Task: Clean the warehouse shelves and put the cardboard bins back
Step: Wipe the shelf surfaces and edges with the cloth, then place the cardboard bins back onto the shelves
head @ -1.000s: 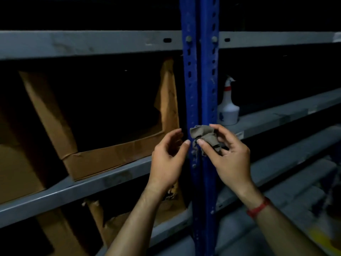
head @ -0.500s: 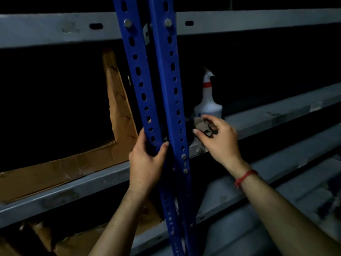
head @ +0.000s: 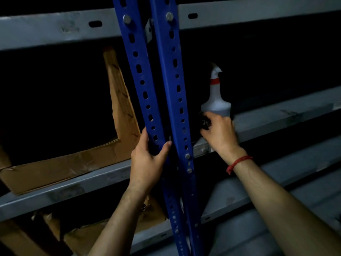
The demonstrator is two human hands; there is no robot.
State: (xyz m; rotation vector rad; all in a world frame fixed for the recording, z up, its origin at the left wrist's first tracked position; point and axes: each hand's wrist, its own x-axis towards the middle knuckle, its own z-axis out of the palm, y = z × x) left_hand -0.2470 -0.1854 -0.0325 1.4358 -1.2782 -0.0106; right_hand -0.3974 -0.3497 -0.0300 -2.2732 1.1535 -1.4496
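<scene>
Two blue perforated uprights [head: 158,100] run down the middle of the rack. My left hand [head: 149,159] grips the left upright, thumb on one side and fingers round the other. My right hand [head: 218,131] reaches past the right upright onto the grey shelf [head: 276,119] and holds a crumpled grey cloth [head: 203,123], mostly hidden in shadow under the fingers. Just behind that hand stands a white spray bottle [head: 215,100] with a red collar. A cardboard bin [head: 77,159] with a cut-out front sits on the shelf to the left of the uprights.
A grey beam [head: 55,28] crosses above. Lower grey shelf levels [head: 304,174] step down to the right. More torn cardboard [head: 83,235] lies on the level below the bin. The shelf interiors are dark.
My left hand has let go of the cloth and taken hold of the blue upright. My right hand carried the cloth right, behind the upright, down to the shelf by the bottle.
</scene>
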